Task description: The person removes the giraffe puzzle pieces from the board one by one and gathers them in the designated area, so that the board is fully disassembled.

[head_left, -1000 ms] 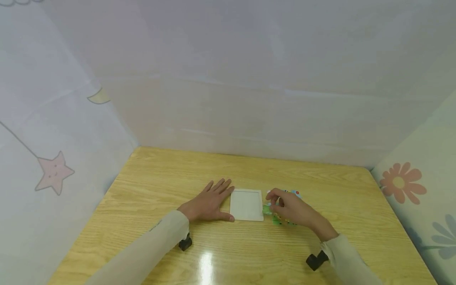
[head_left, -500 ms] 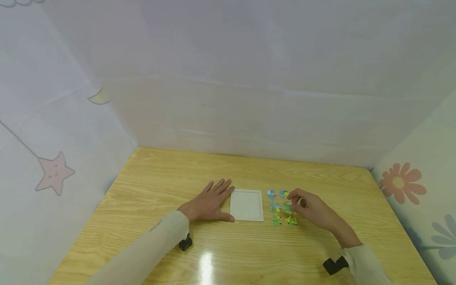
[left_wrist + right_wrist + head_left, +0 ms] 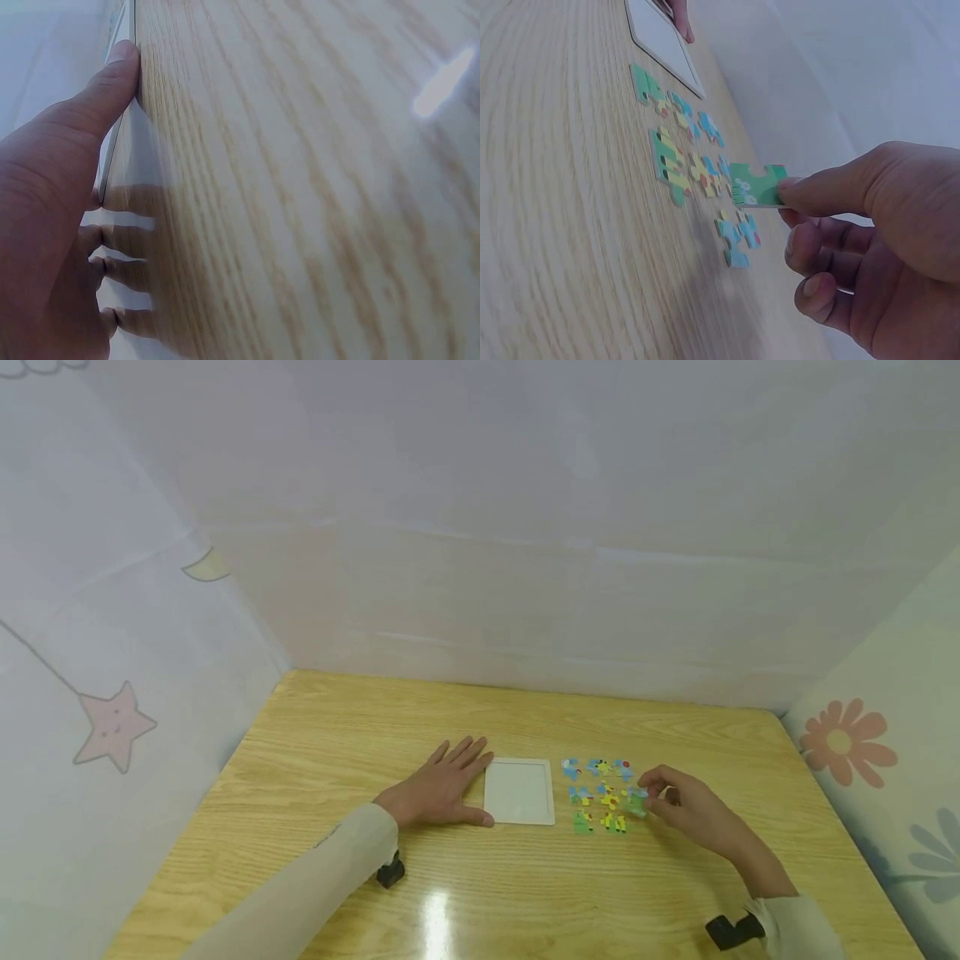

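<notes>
My left hand [image 3: 442, 783] lies flat on the table with fingers spread. Its thumb and fingertips rest on the left side of a white square puzzle tray [image 3: 519, 792], whose inside is bare. In the right wrist view, my right hand [image 3: 885, 217] pinches a green puzzle piece [image 3: 756, 185] with white flowers between thumb and forefinger. That piece is held over the right end of a group of loose puzzle pieces [image 3: 607, 795] in rough rows right of the tray. These are blue, yellow and green; one blue piece [image 3: 733, 244] lies under the held one.
The wooden table [image 3: 480, 893] has pale cloth walls [image 3: 525, 568] at its back and sides. A dark wrist mount sits at each sleeve. Light glares off the table's front [image 3: 435, 927].
My right hand has moved right, away from the tray and across the loose pieces, carrying the green puzzle piece and uncovering the pieces beneath. My left hand stays put on the tray.
</notes>
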Demonstrator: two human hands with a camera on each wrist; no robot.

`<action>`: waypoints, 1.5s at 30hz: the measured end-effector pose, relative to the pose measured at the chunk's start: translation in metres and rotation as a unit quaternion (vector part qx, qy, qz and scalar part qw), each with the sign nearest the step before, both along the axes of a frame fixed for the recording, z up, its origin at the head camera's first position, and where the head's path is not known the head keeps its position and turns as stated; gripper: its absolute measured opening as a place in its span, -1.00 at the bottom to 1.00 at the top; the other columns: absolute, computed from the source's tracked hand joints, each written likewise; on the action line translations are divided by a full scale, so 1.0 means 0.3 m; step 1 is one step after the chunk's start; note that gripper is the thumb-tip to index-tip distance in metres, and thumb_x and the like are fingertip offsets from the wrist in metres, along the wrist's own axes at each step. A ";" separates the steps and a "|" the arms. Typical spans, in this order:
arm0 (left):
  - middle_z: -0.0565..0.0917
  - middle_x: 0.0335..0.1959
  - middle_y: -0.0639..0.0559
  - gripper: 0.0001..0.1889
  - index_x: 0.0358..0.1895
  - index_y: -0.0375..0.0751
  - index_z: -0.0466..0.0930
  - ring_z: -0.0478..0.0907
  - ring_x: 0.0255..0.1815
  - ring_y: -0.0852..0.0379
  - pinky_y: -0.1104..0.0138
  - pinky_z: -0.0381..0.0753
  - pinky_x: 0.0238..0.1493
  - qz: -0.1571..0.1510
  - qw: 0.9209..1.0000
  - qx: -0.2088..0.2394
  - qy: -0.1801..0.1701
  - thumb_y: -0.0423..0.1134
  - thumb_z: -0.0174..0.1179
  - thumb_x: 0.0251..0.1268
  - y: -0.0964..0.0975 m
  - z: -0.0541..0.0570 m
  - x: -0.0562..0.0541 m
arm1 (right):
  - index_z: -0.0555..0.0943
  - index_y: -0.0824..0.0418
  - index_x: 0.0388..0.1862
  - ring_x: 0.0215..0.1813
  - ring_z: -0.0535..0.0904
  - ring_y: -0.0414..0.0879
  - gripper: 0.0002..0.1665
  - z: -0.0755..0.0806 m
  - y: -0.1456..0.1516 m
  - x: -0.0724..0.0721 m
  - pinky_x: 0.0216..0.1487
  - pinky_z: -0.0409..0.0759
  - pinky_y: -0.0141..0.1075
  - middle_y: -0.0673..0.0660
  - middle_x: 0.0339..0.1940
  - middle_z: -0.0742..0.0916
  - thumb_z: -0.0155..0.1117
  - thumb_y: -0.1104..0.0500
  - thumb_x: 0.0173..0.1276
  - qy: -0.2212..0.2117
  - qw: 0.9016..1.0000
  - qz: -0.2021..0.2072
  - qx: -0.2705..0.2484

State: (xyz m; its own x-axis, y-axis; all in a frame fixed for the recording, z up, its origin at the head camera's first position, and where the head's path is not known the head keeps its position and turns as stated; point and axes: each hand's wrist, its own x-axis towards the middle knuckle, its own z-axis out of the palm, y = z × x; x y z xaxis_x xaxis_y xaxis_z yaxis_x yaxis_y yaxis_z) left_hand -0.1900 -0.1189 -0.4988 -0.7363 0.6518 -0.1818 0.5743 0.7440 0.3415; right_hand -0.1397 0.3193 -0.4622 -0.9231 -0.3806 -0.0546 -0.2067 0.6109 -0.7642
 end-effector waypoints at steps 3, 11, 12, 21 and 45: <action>-0.16 0.83 -0.14 0.13 0.78 -0.09 -0.05 -0.23 0.85 -0.19 -0.24 -0.20 0.80 0.000 1.000 -0.001 0.000 0.51 0.16 0.38 0.000 0.001 0.001 | 0.61 0.31 0.15 -0.43 0.45 -0.30 -0.77 -0.001 0.014 0.005 -0.45 0.53 -0.37 0.16 -0.10 0.71 0.26 0.23 0.62 -0.001 1.000 0.001 0.009; -0.18 0.83 -0.13 0.14 0.78 -0.09 -0.06 -0.24 0.85 -0.19 -0.25 -0.20 0.80 0.000 1.000 -0.001 0.000 0.52 0.16 0.37 0.000 0.000 0.000 | 0.68 0.22 0.05 -0.38 0.46 -0.32 -0.86 -0.012 0.054 0.018 -0.40 0.53 -0.38 0.09 -0.14 0.73 0.25 0.23 0.63 -0.011 0.999 0.008 0.048; -0.18 0.83 -0.13 0.14 0.78 -0.09 -0.07 -0.24 0.85 -0.20 -0.25 -0.20 0.80 -0.001 1.000 -0.002 0.001 0.52 0.15 0.38 0.000 0.000 -0.001 | 0.68 0.21 0.05 -0.36 0.47 -0.32 -0.86 -0.014 0.057 0.019 -0.38 0.54 -0.38 0.09 -0.13 0.73 0.24 0.24 0.63 -0.013 0.999 0.010 0.052; -0.18 0.83 -0.14 0.14 0.78 -0.09 -0.06 -0.23 0.85 -0.21 -0.25 -0.20 0.80 -0.002 1.000 -0.002 0.000 0.52 0.15 0.38 0.000 0.004 -0.001 | 0.69 0.21 0.10 -0.31 0.48 -0.33 -0.80 -0.053 0.062 0.010 -0.35 0.54 -0.39 0.08 -0.13 0.72 0.21 0.28 0.62 -0.030 0.997 0.030 0.061; -0.19 0.83 -0.13 0.15 0.78 -0.08 -0.08 -0.24 0.85 -0.19 -0.25 -0.21 0.80 0.003 1.000 -0.004 0.001 0.53 0.15 0.37 0.001 -0.007 -0.003 | 0.65 0.24 0.22 -0.13 0.59 -0.28 -0.68 -0.066 0.034 0.027 -0.20 0.63 -0.39 0.14 0.06 0.75 0.24 0.09 0.66 -0.026 0.997 -0.020 0.064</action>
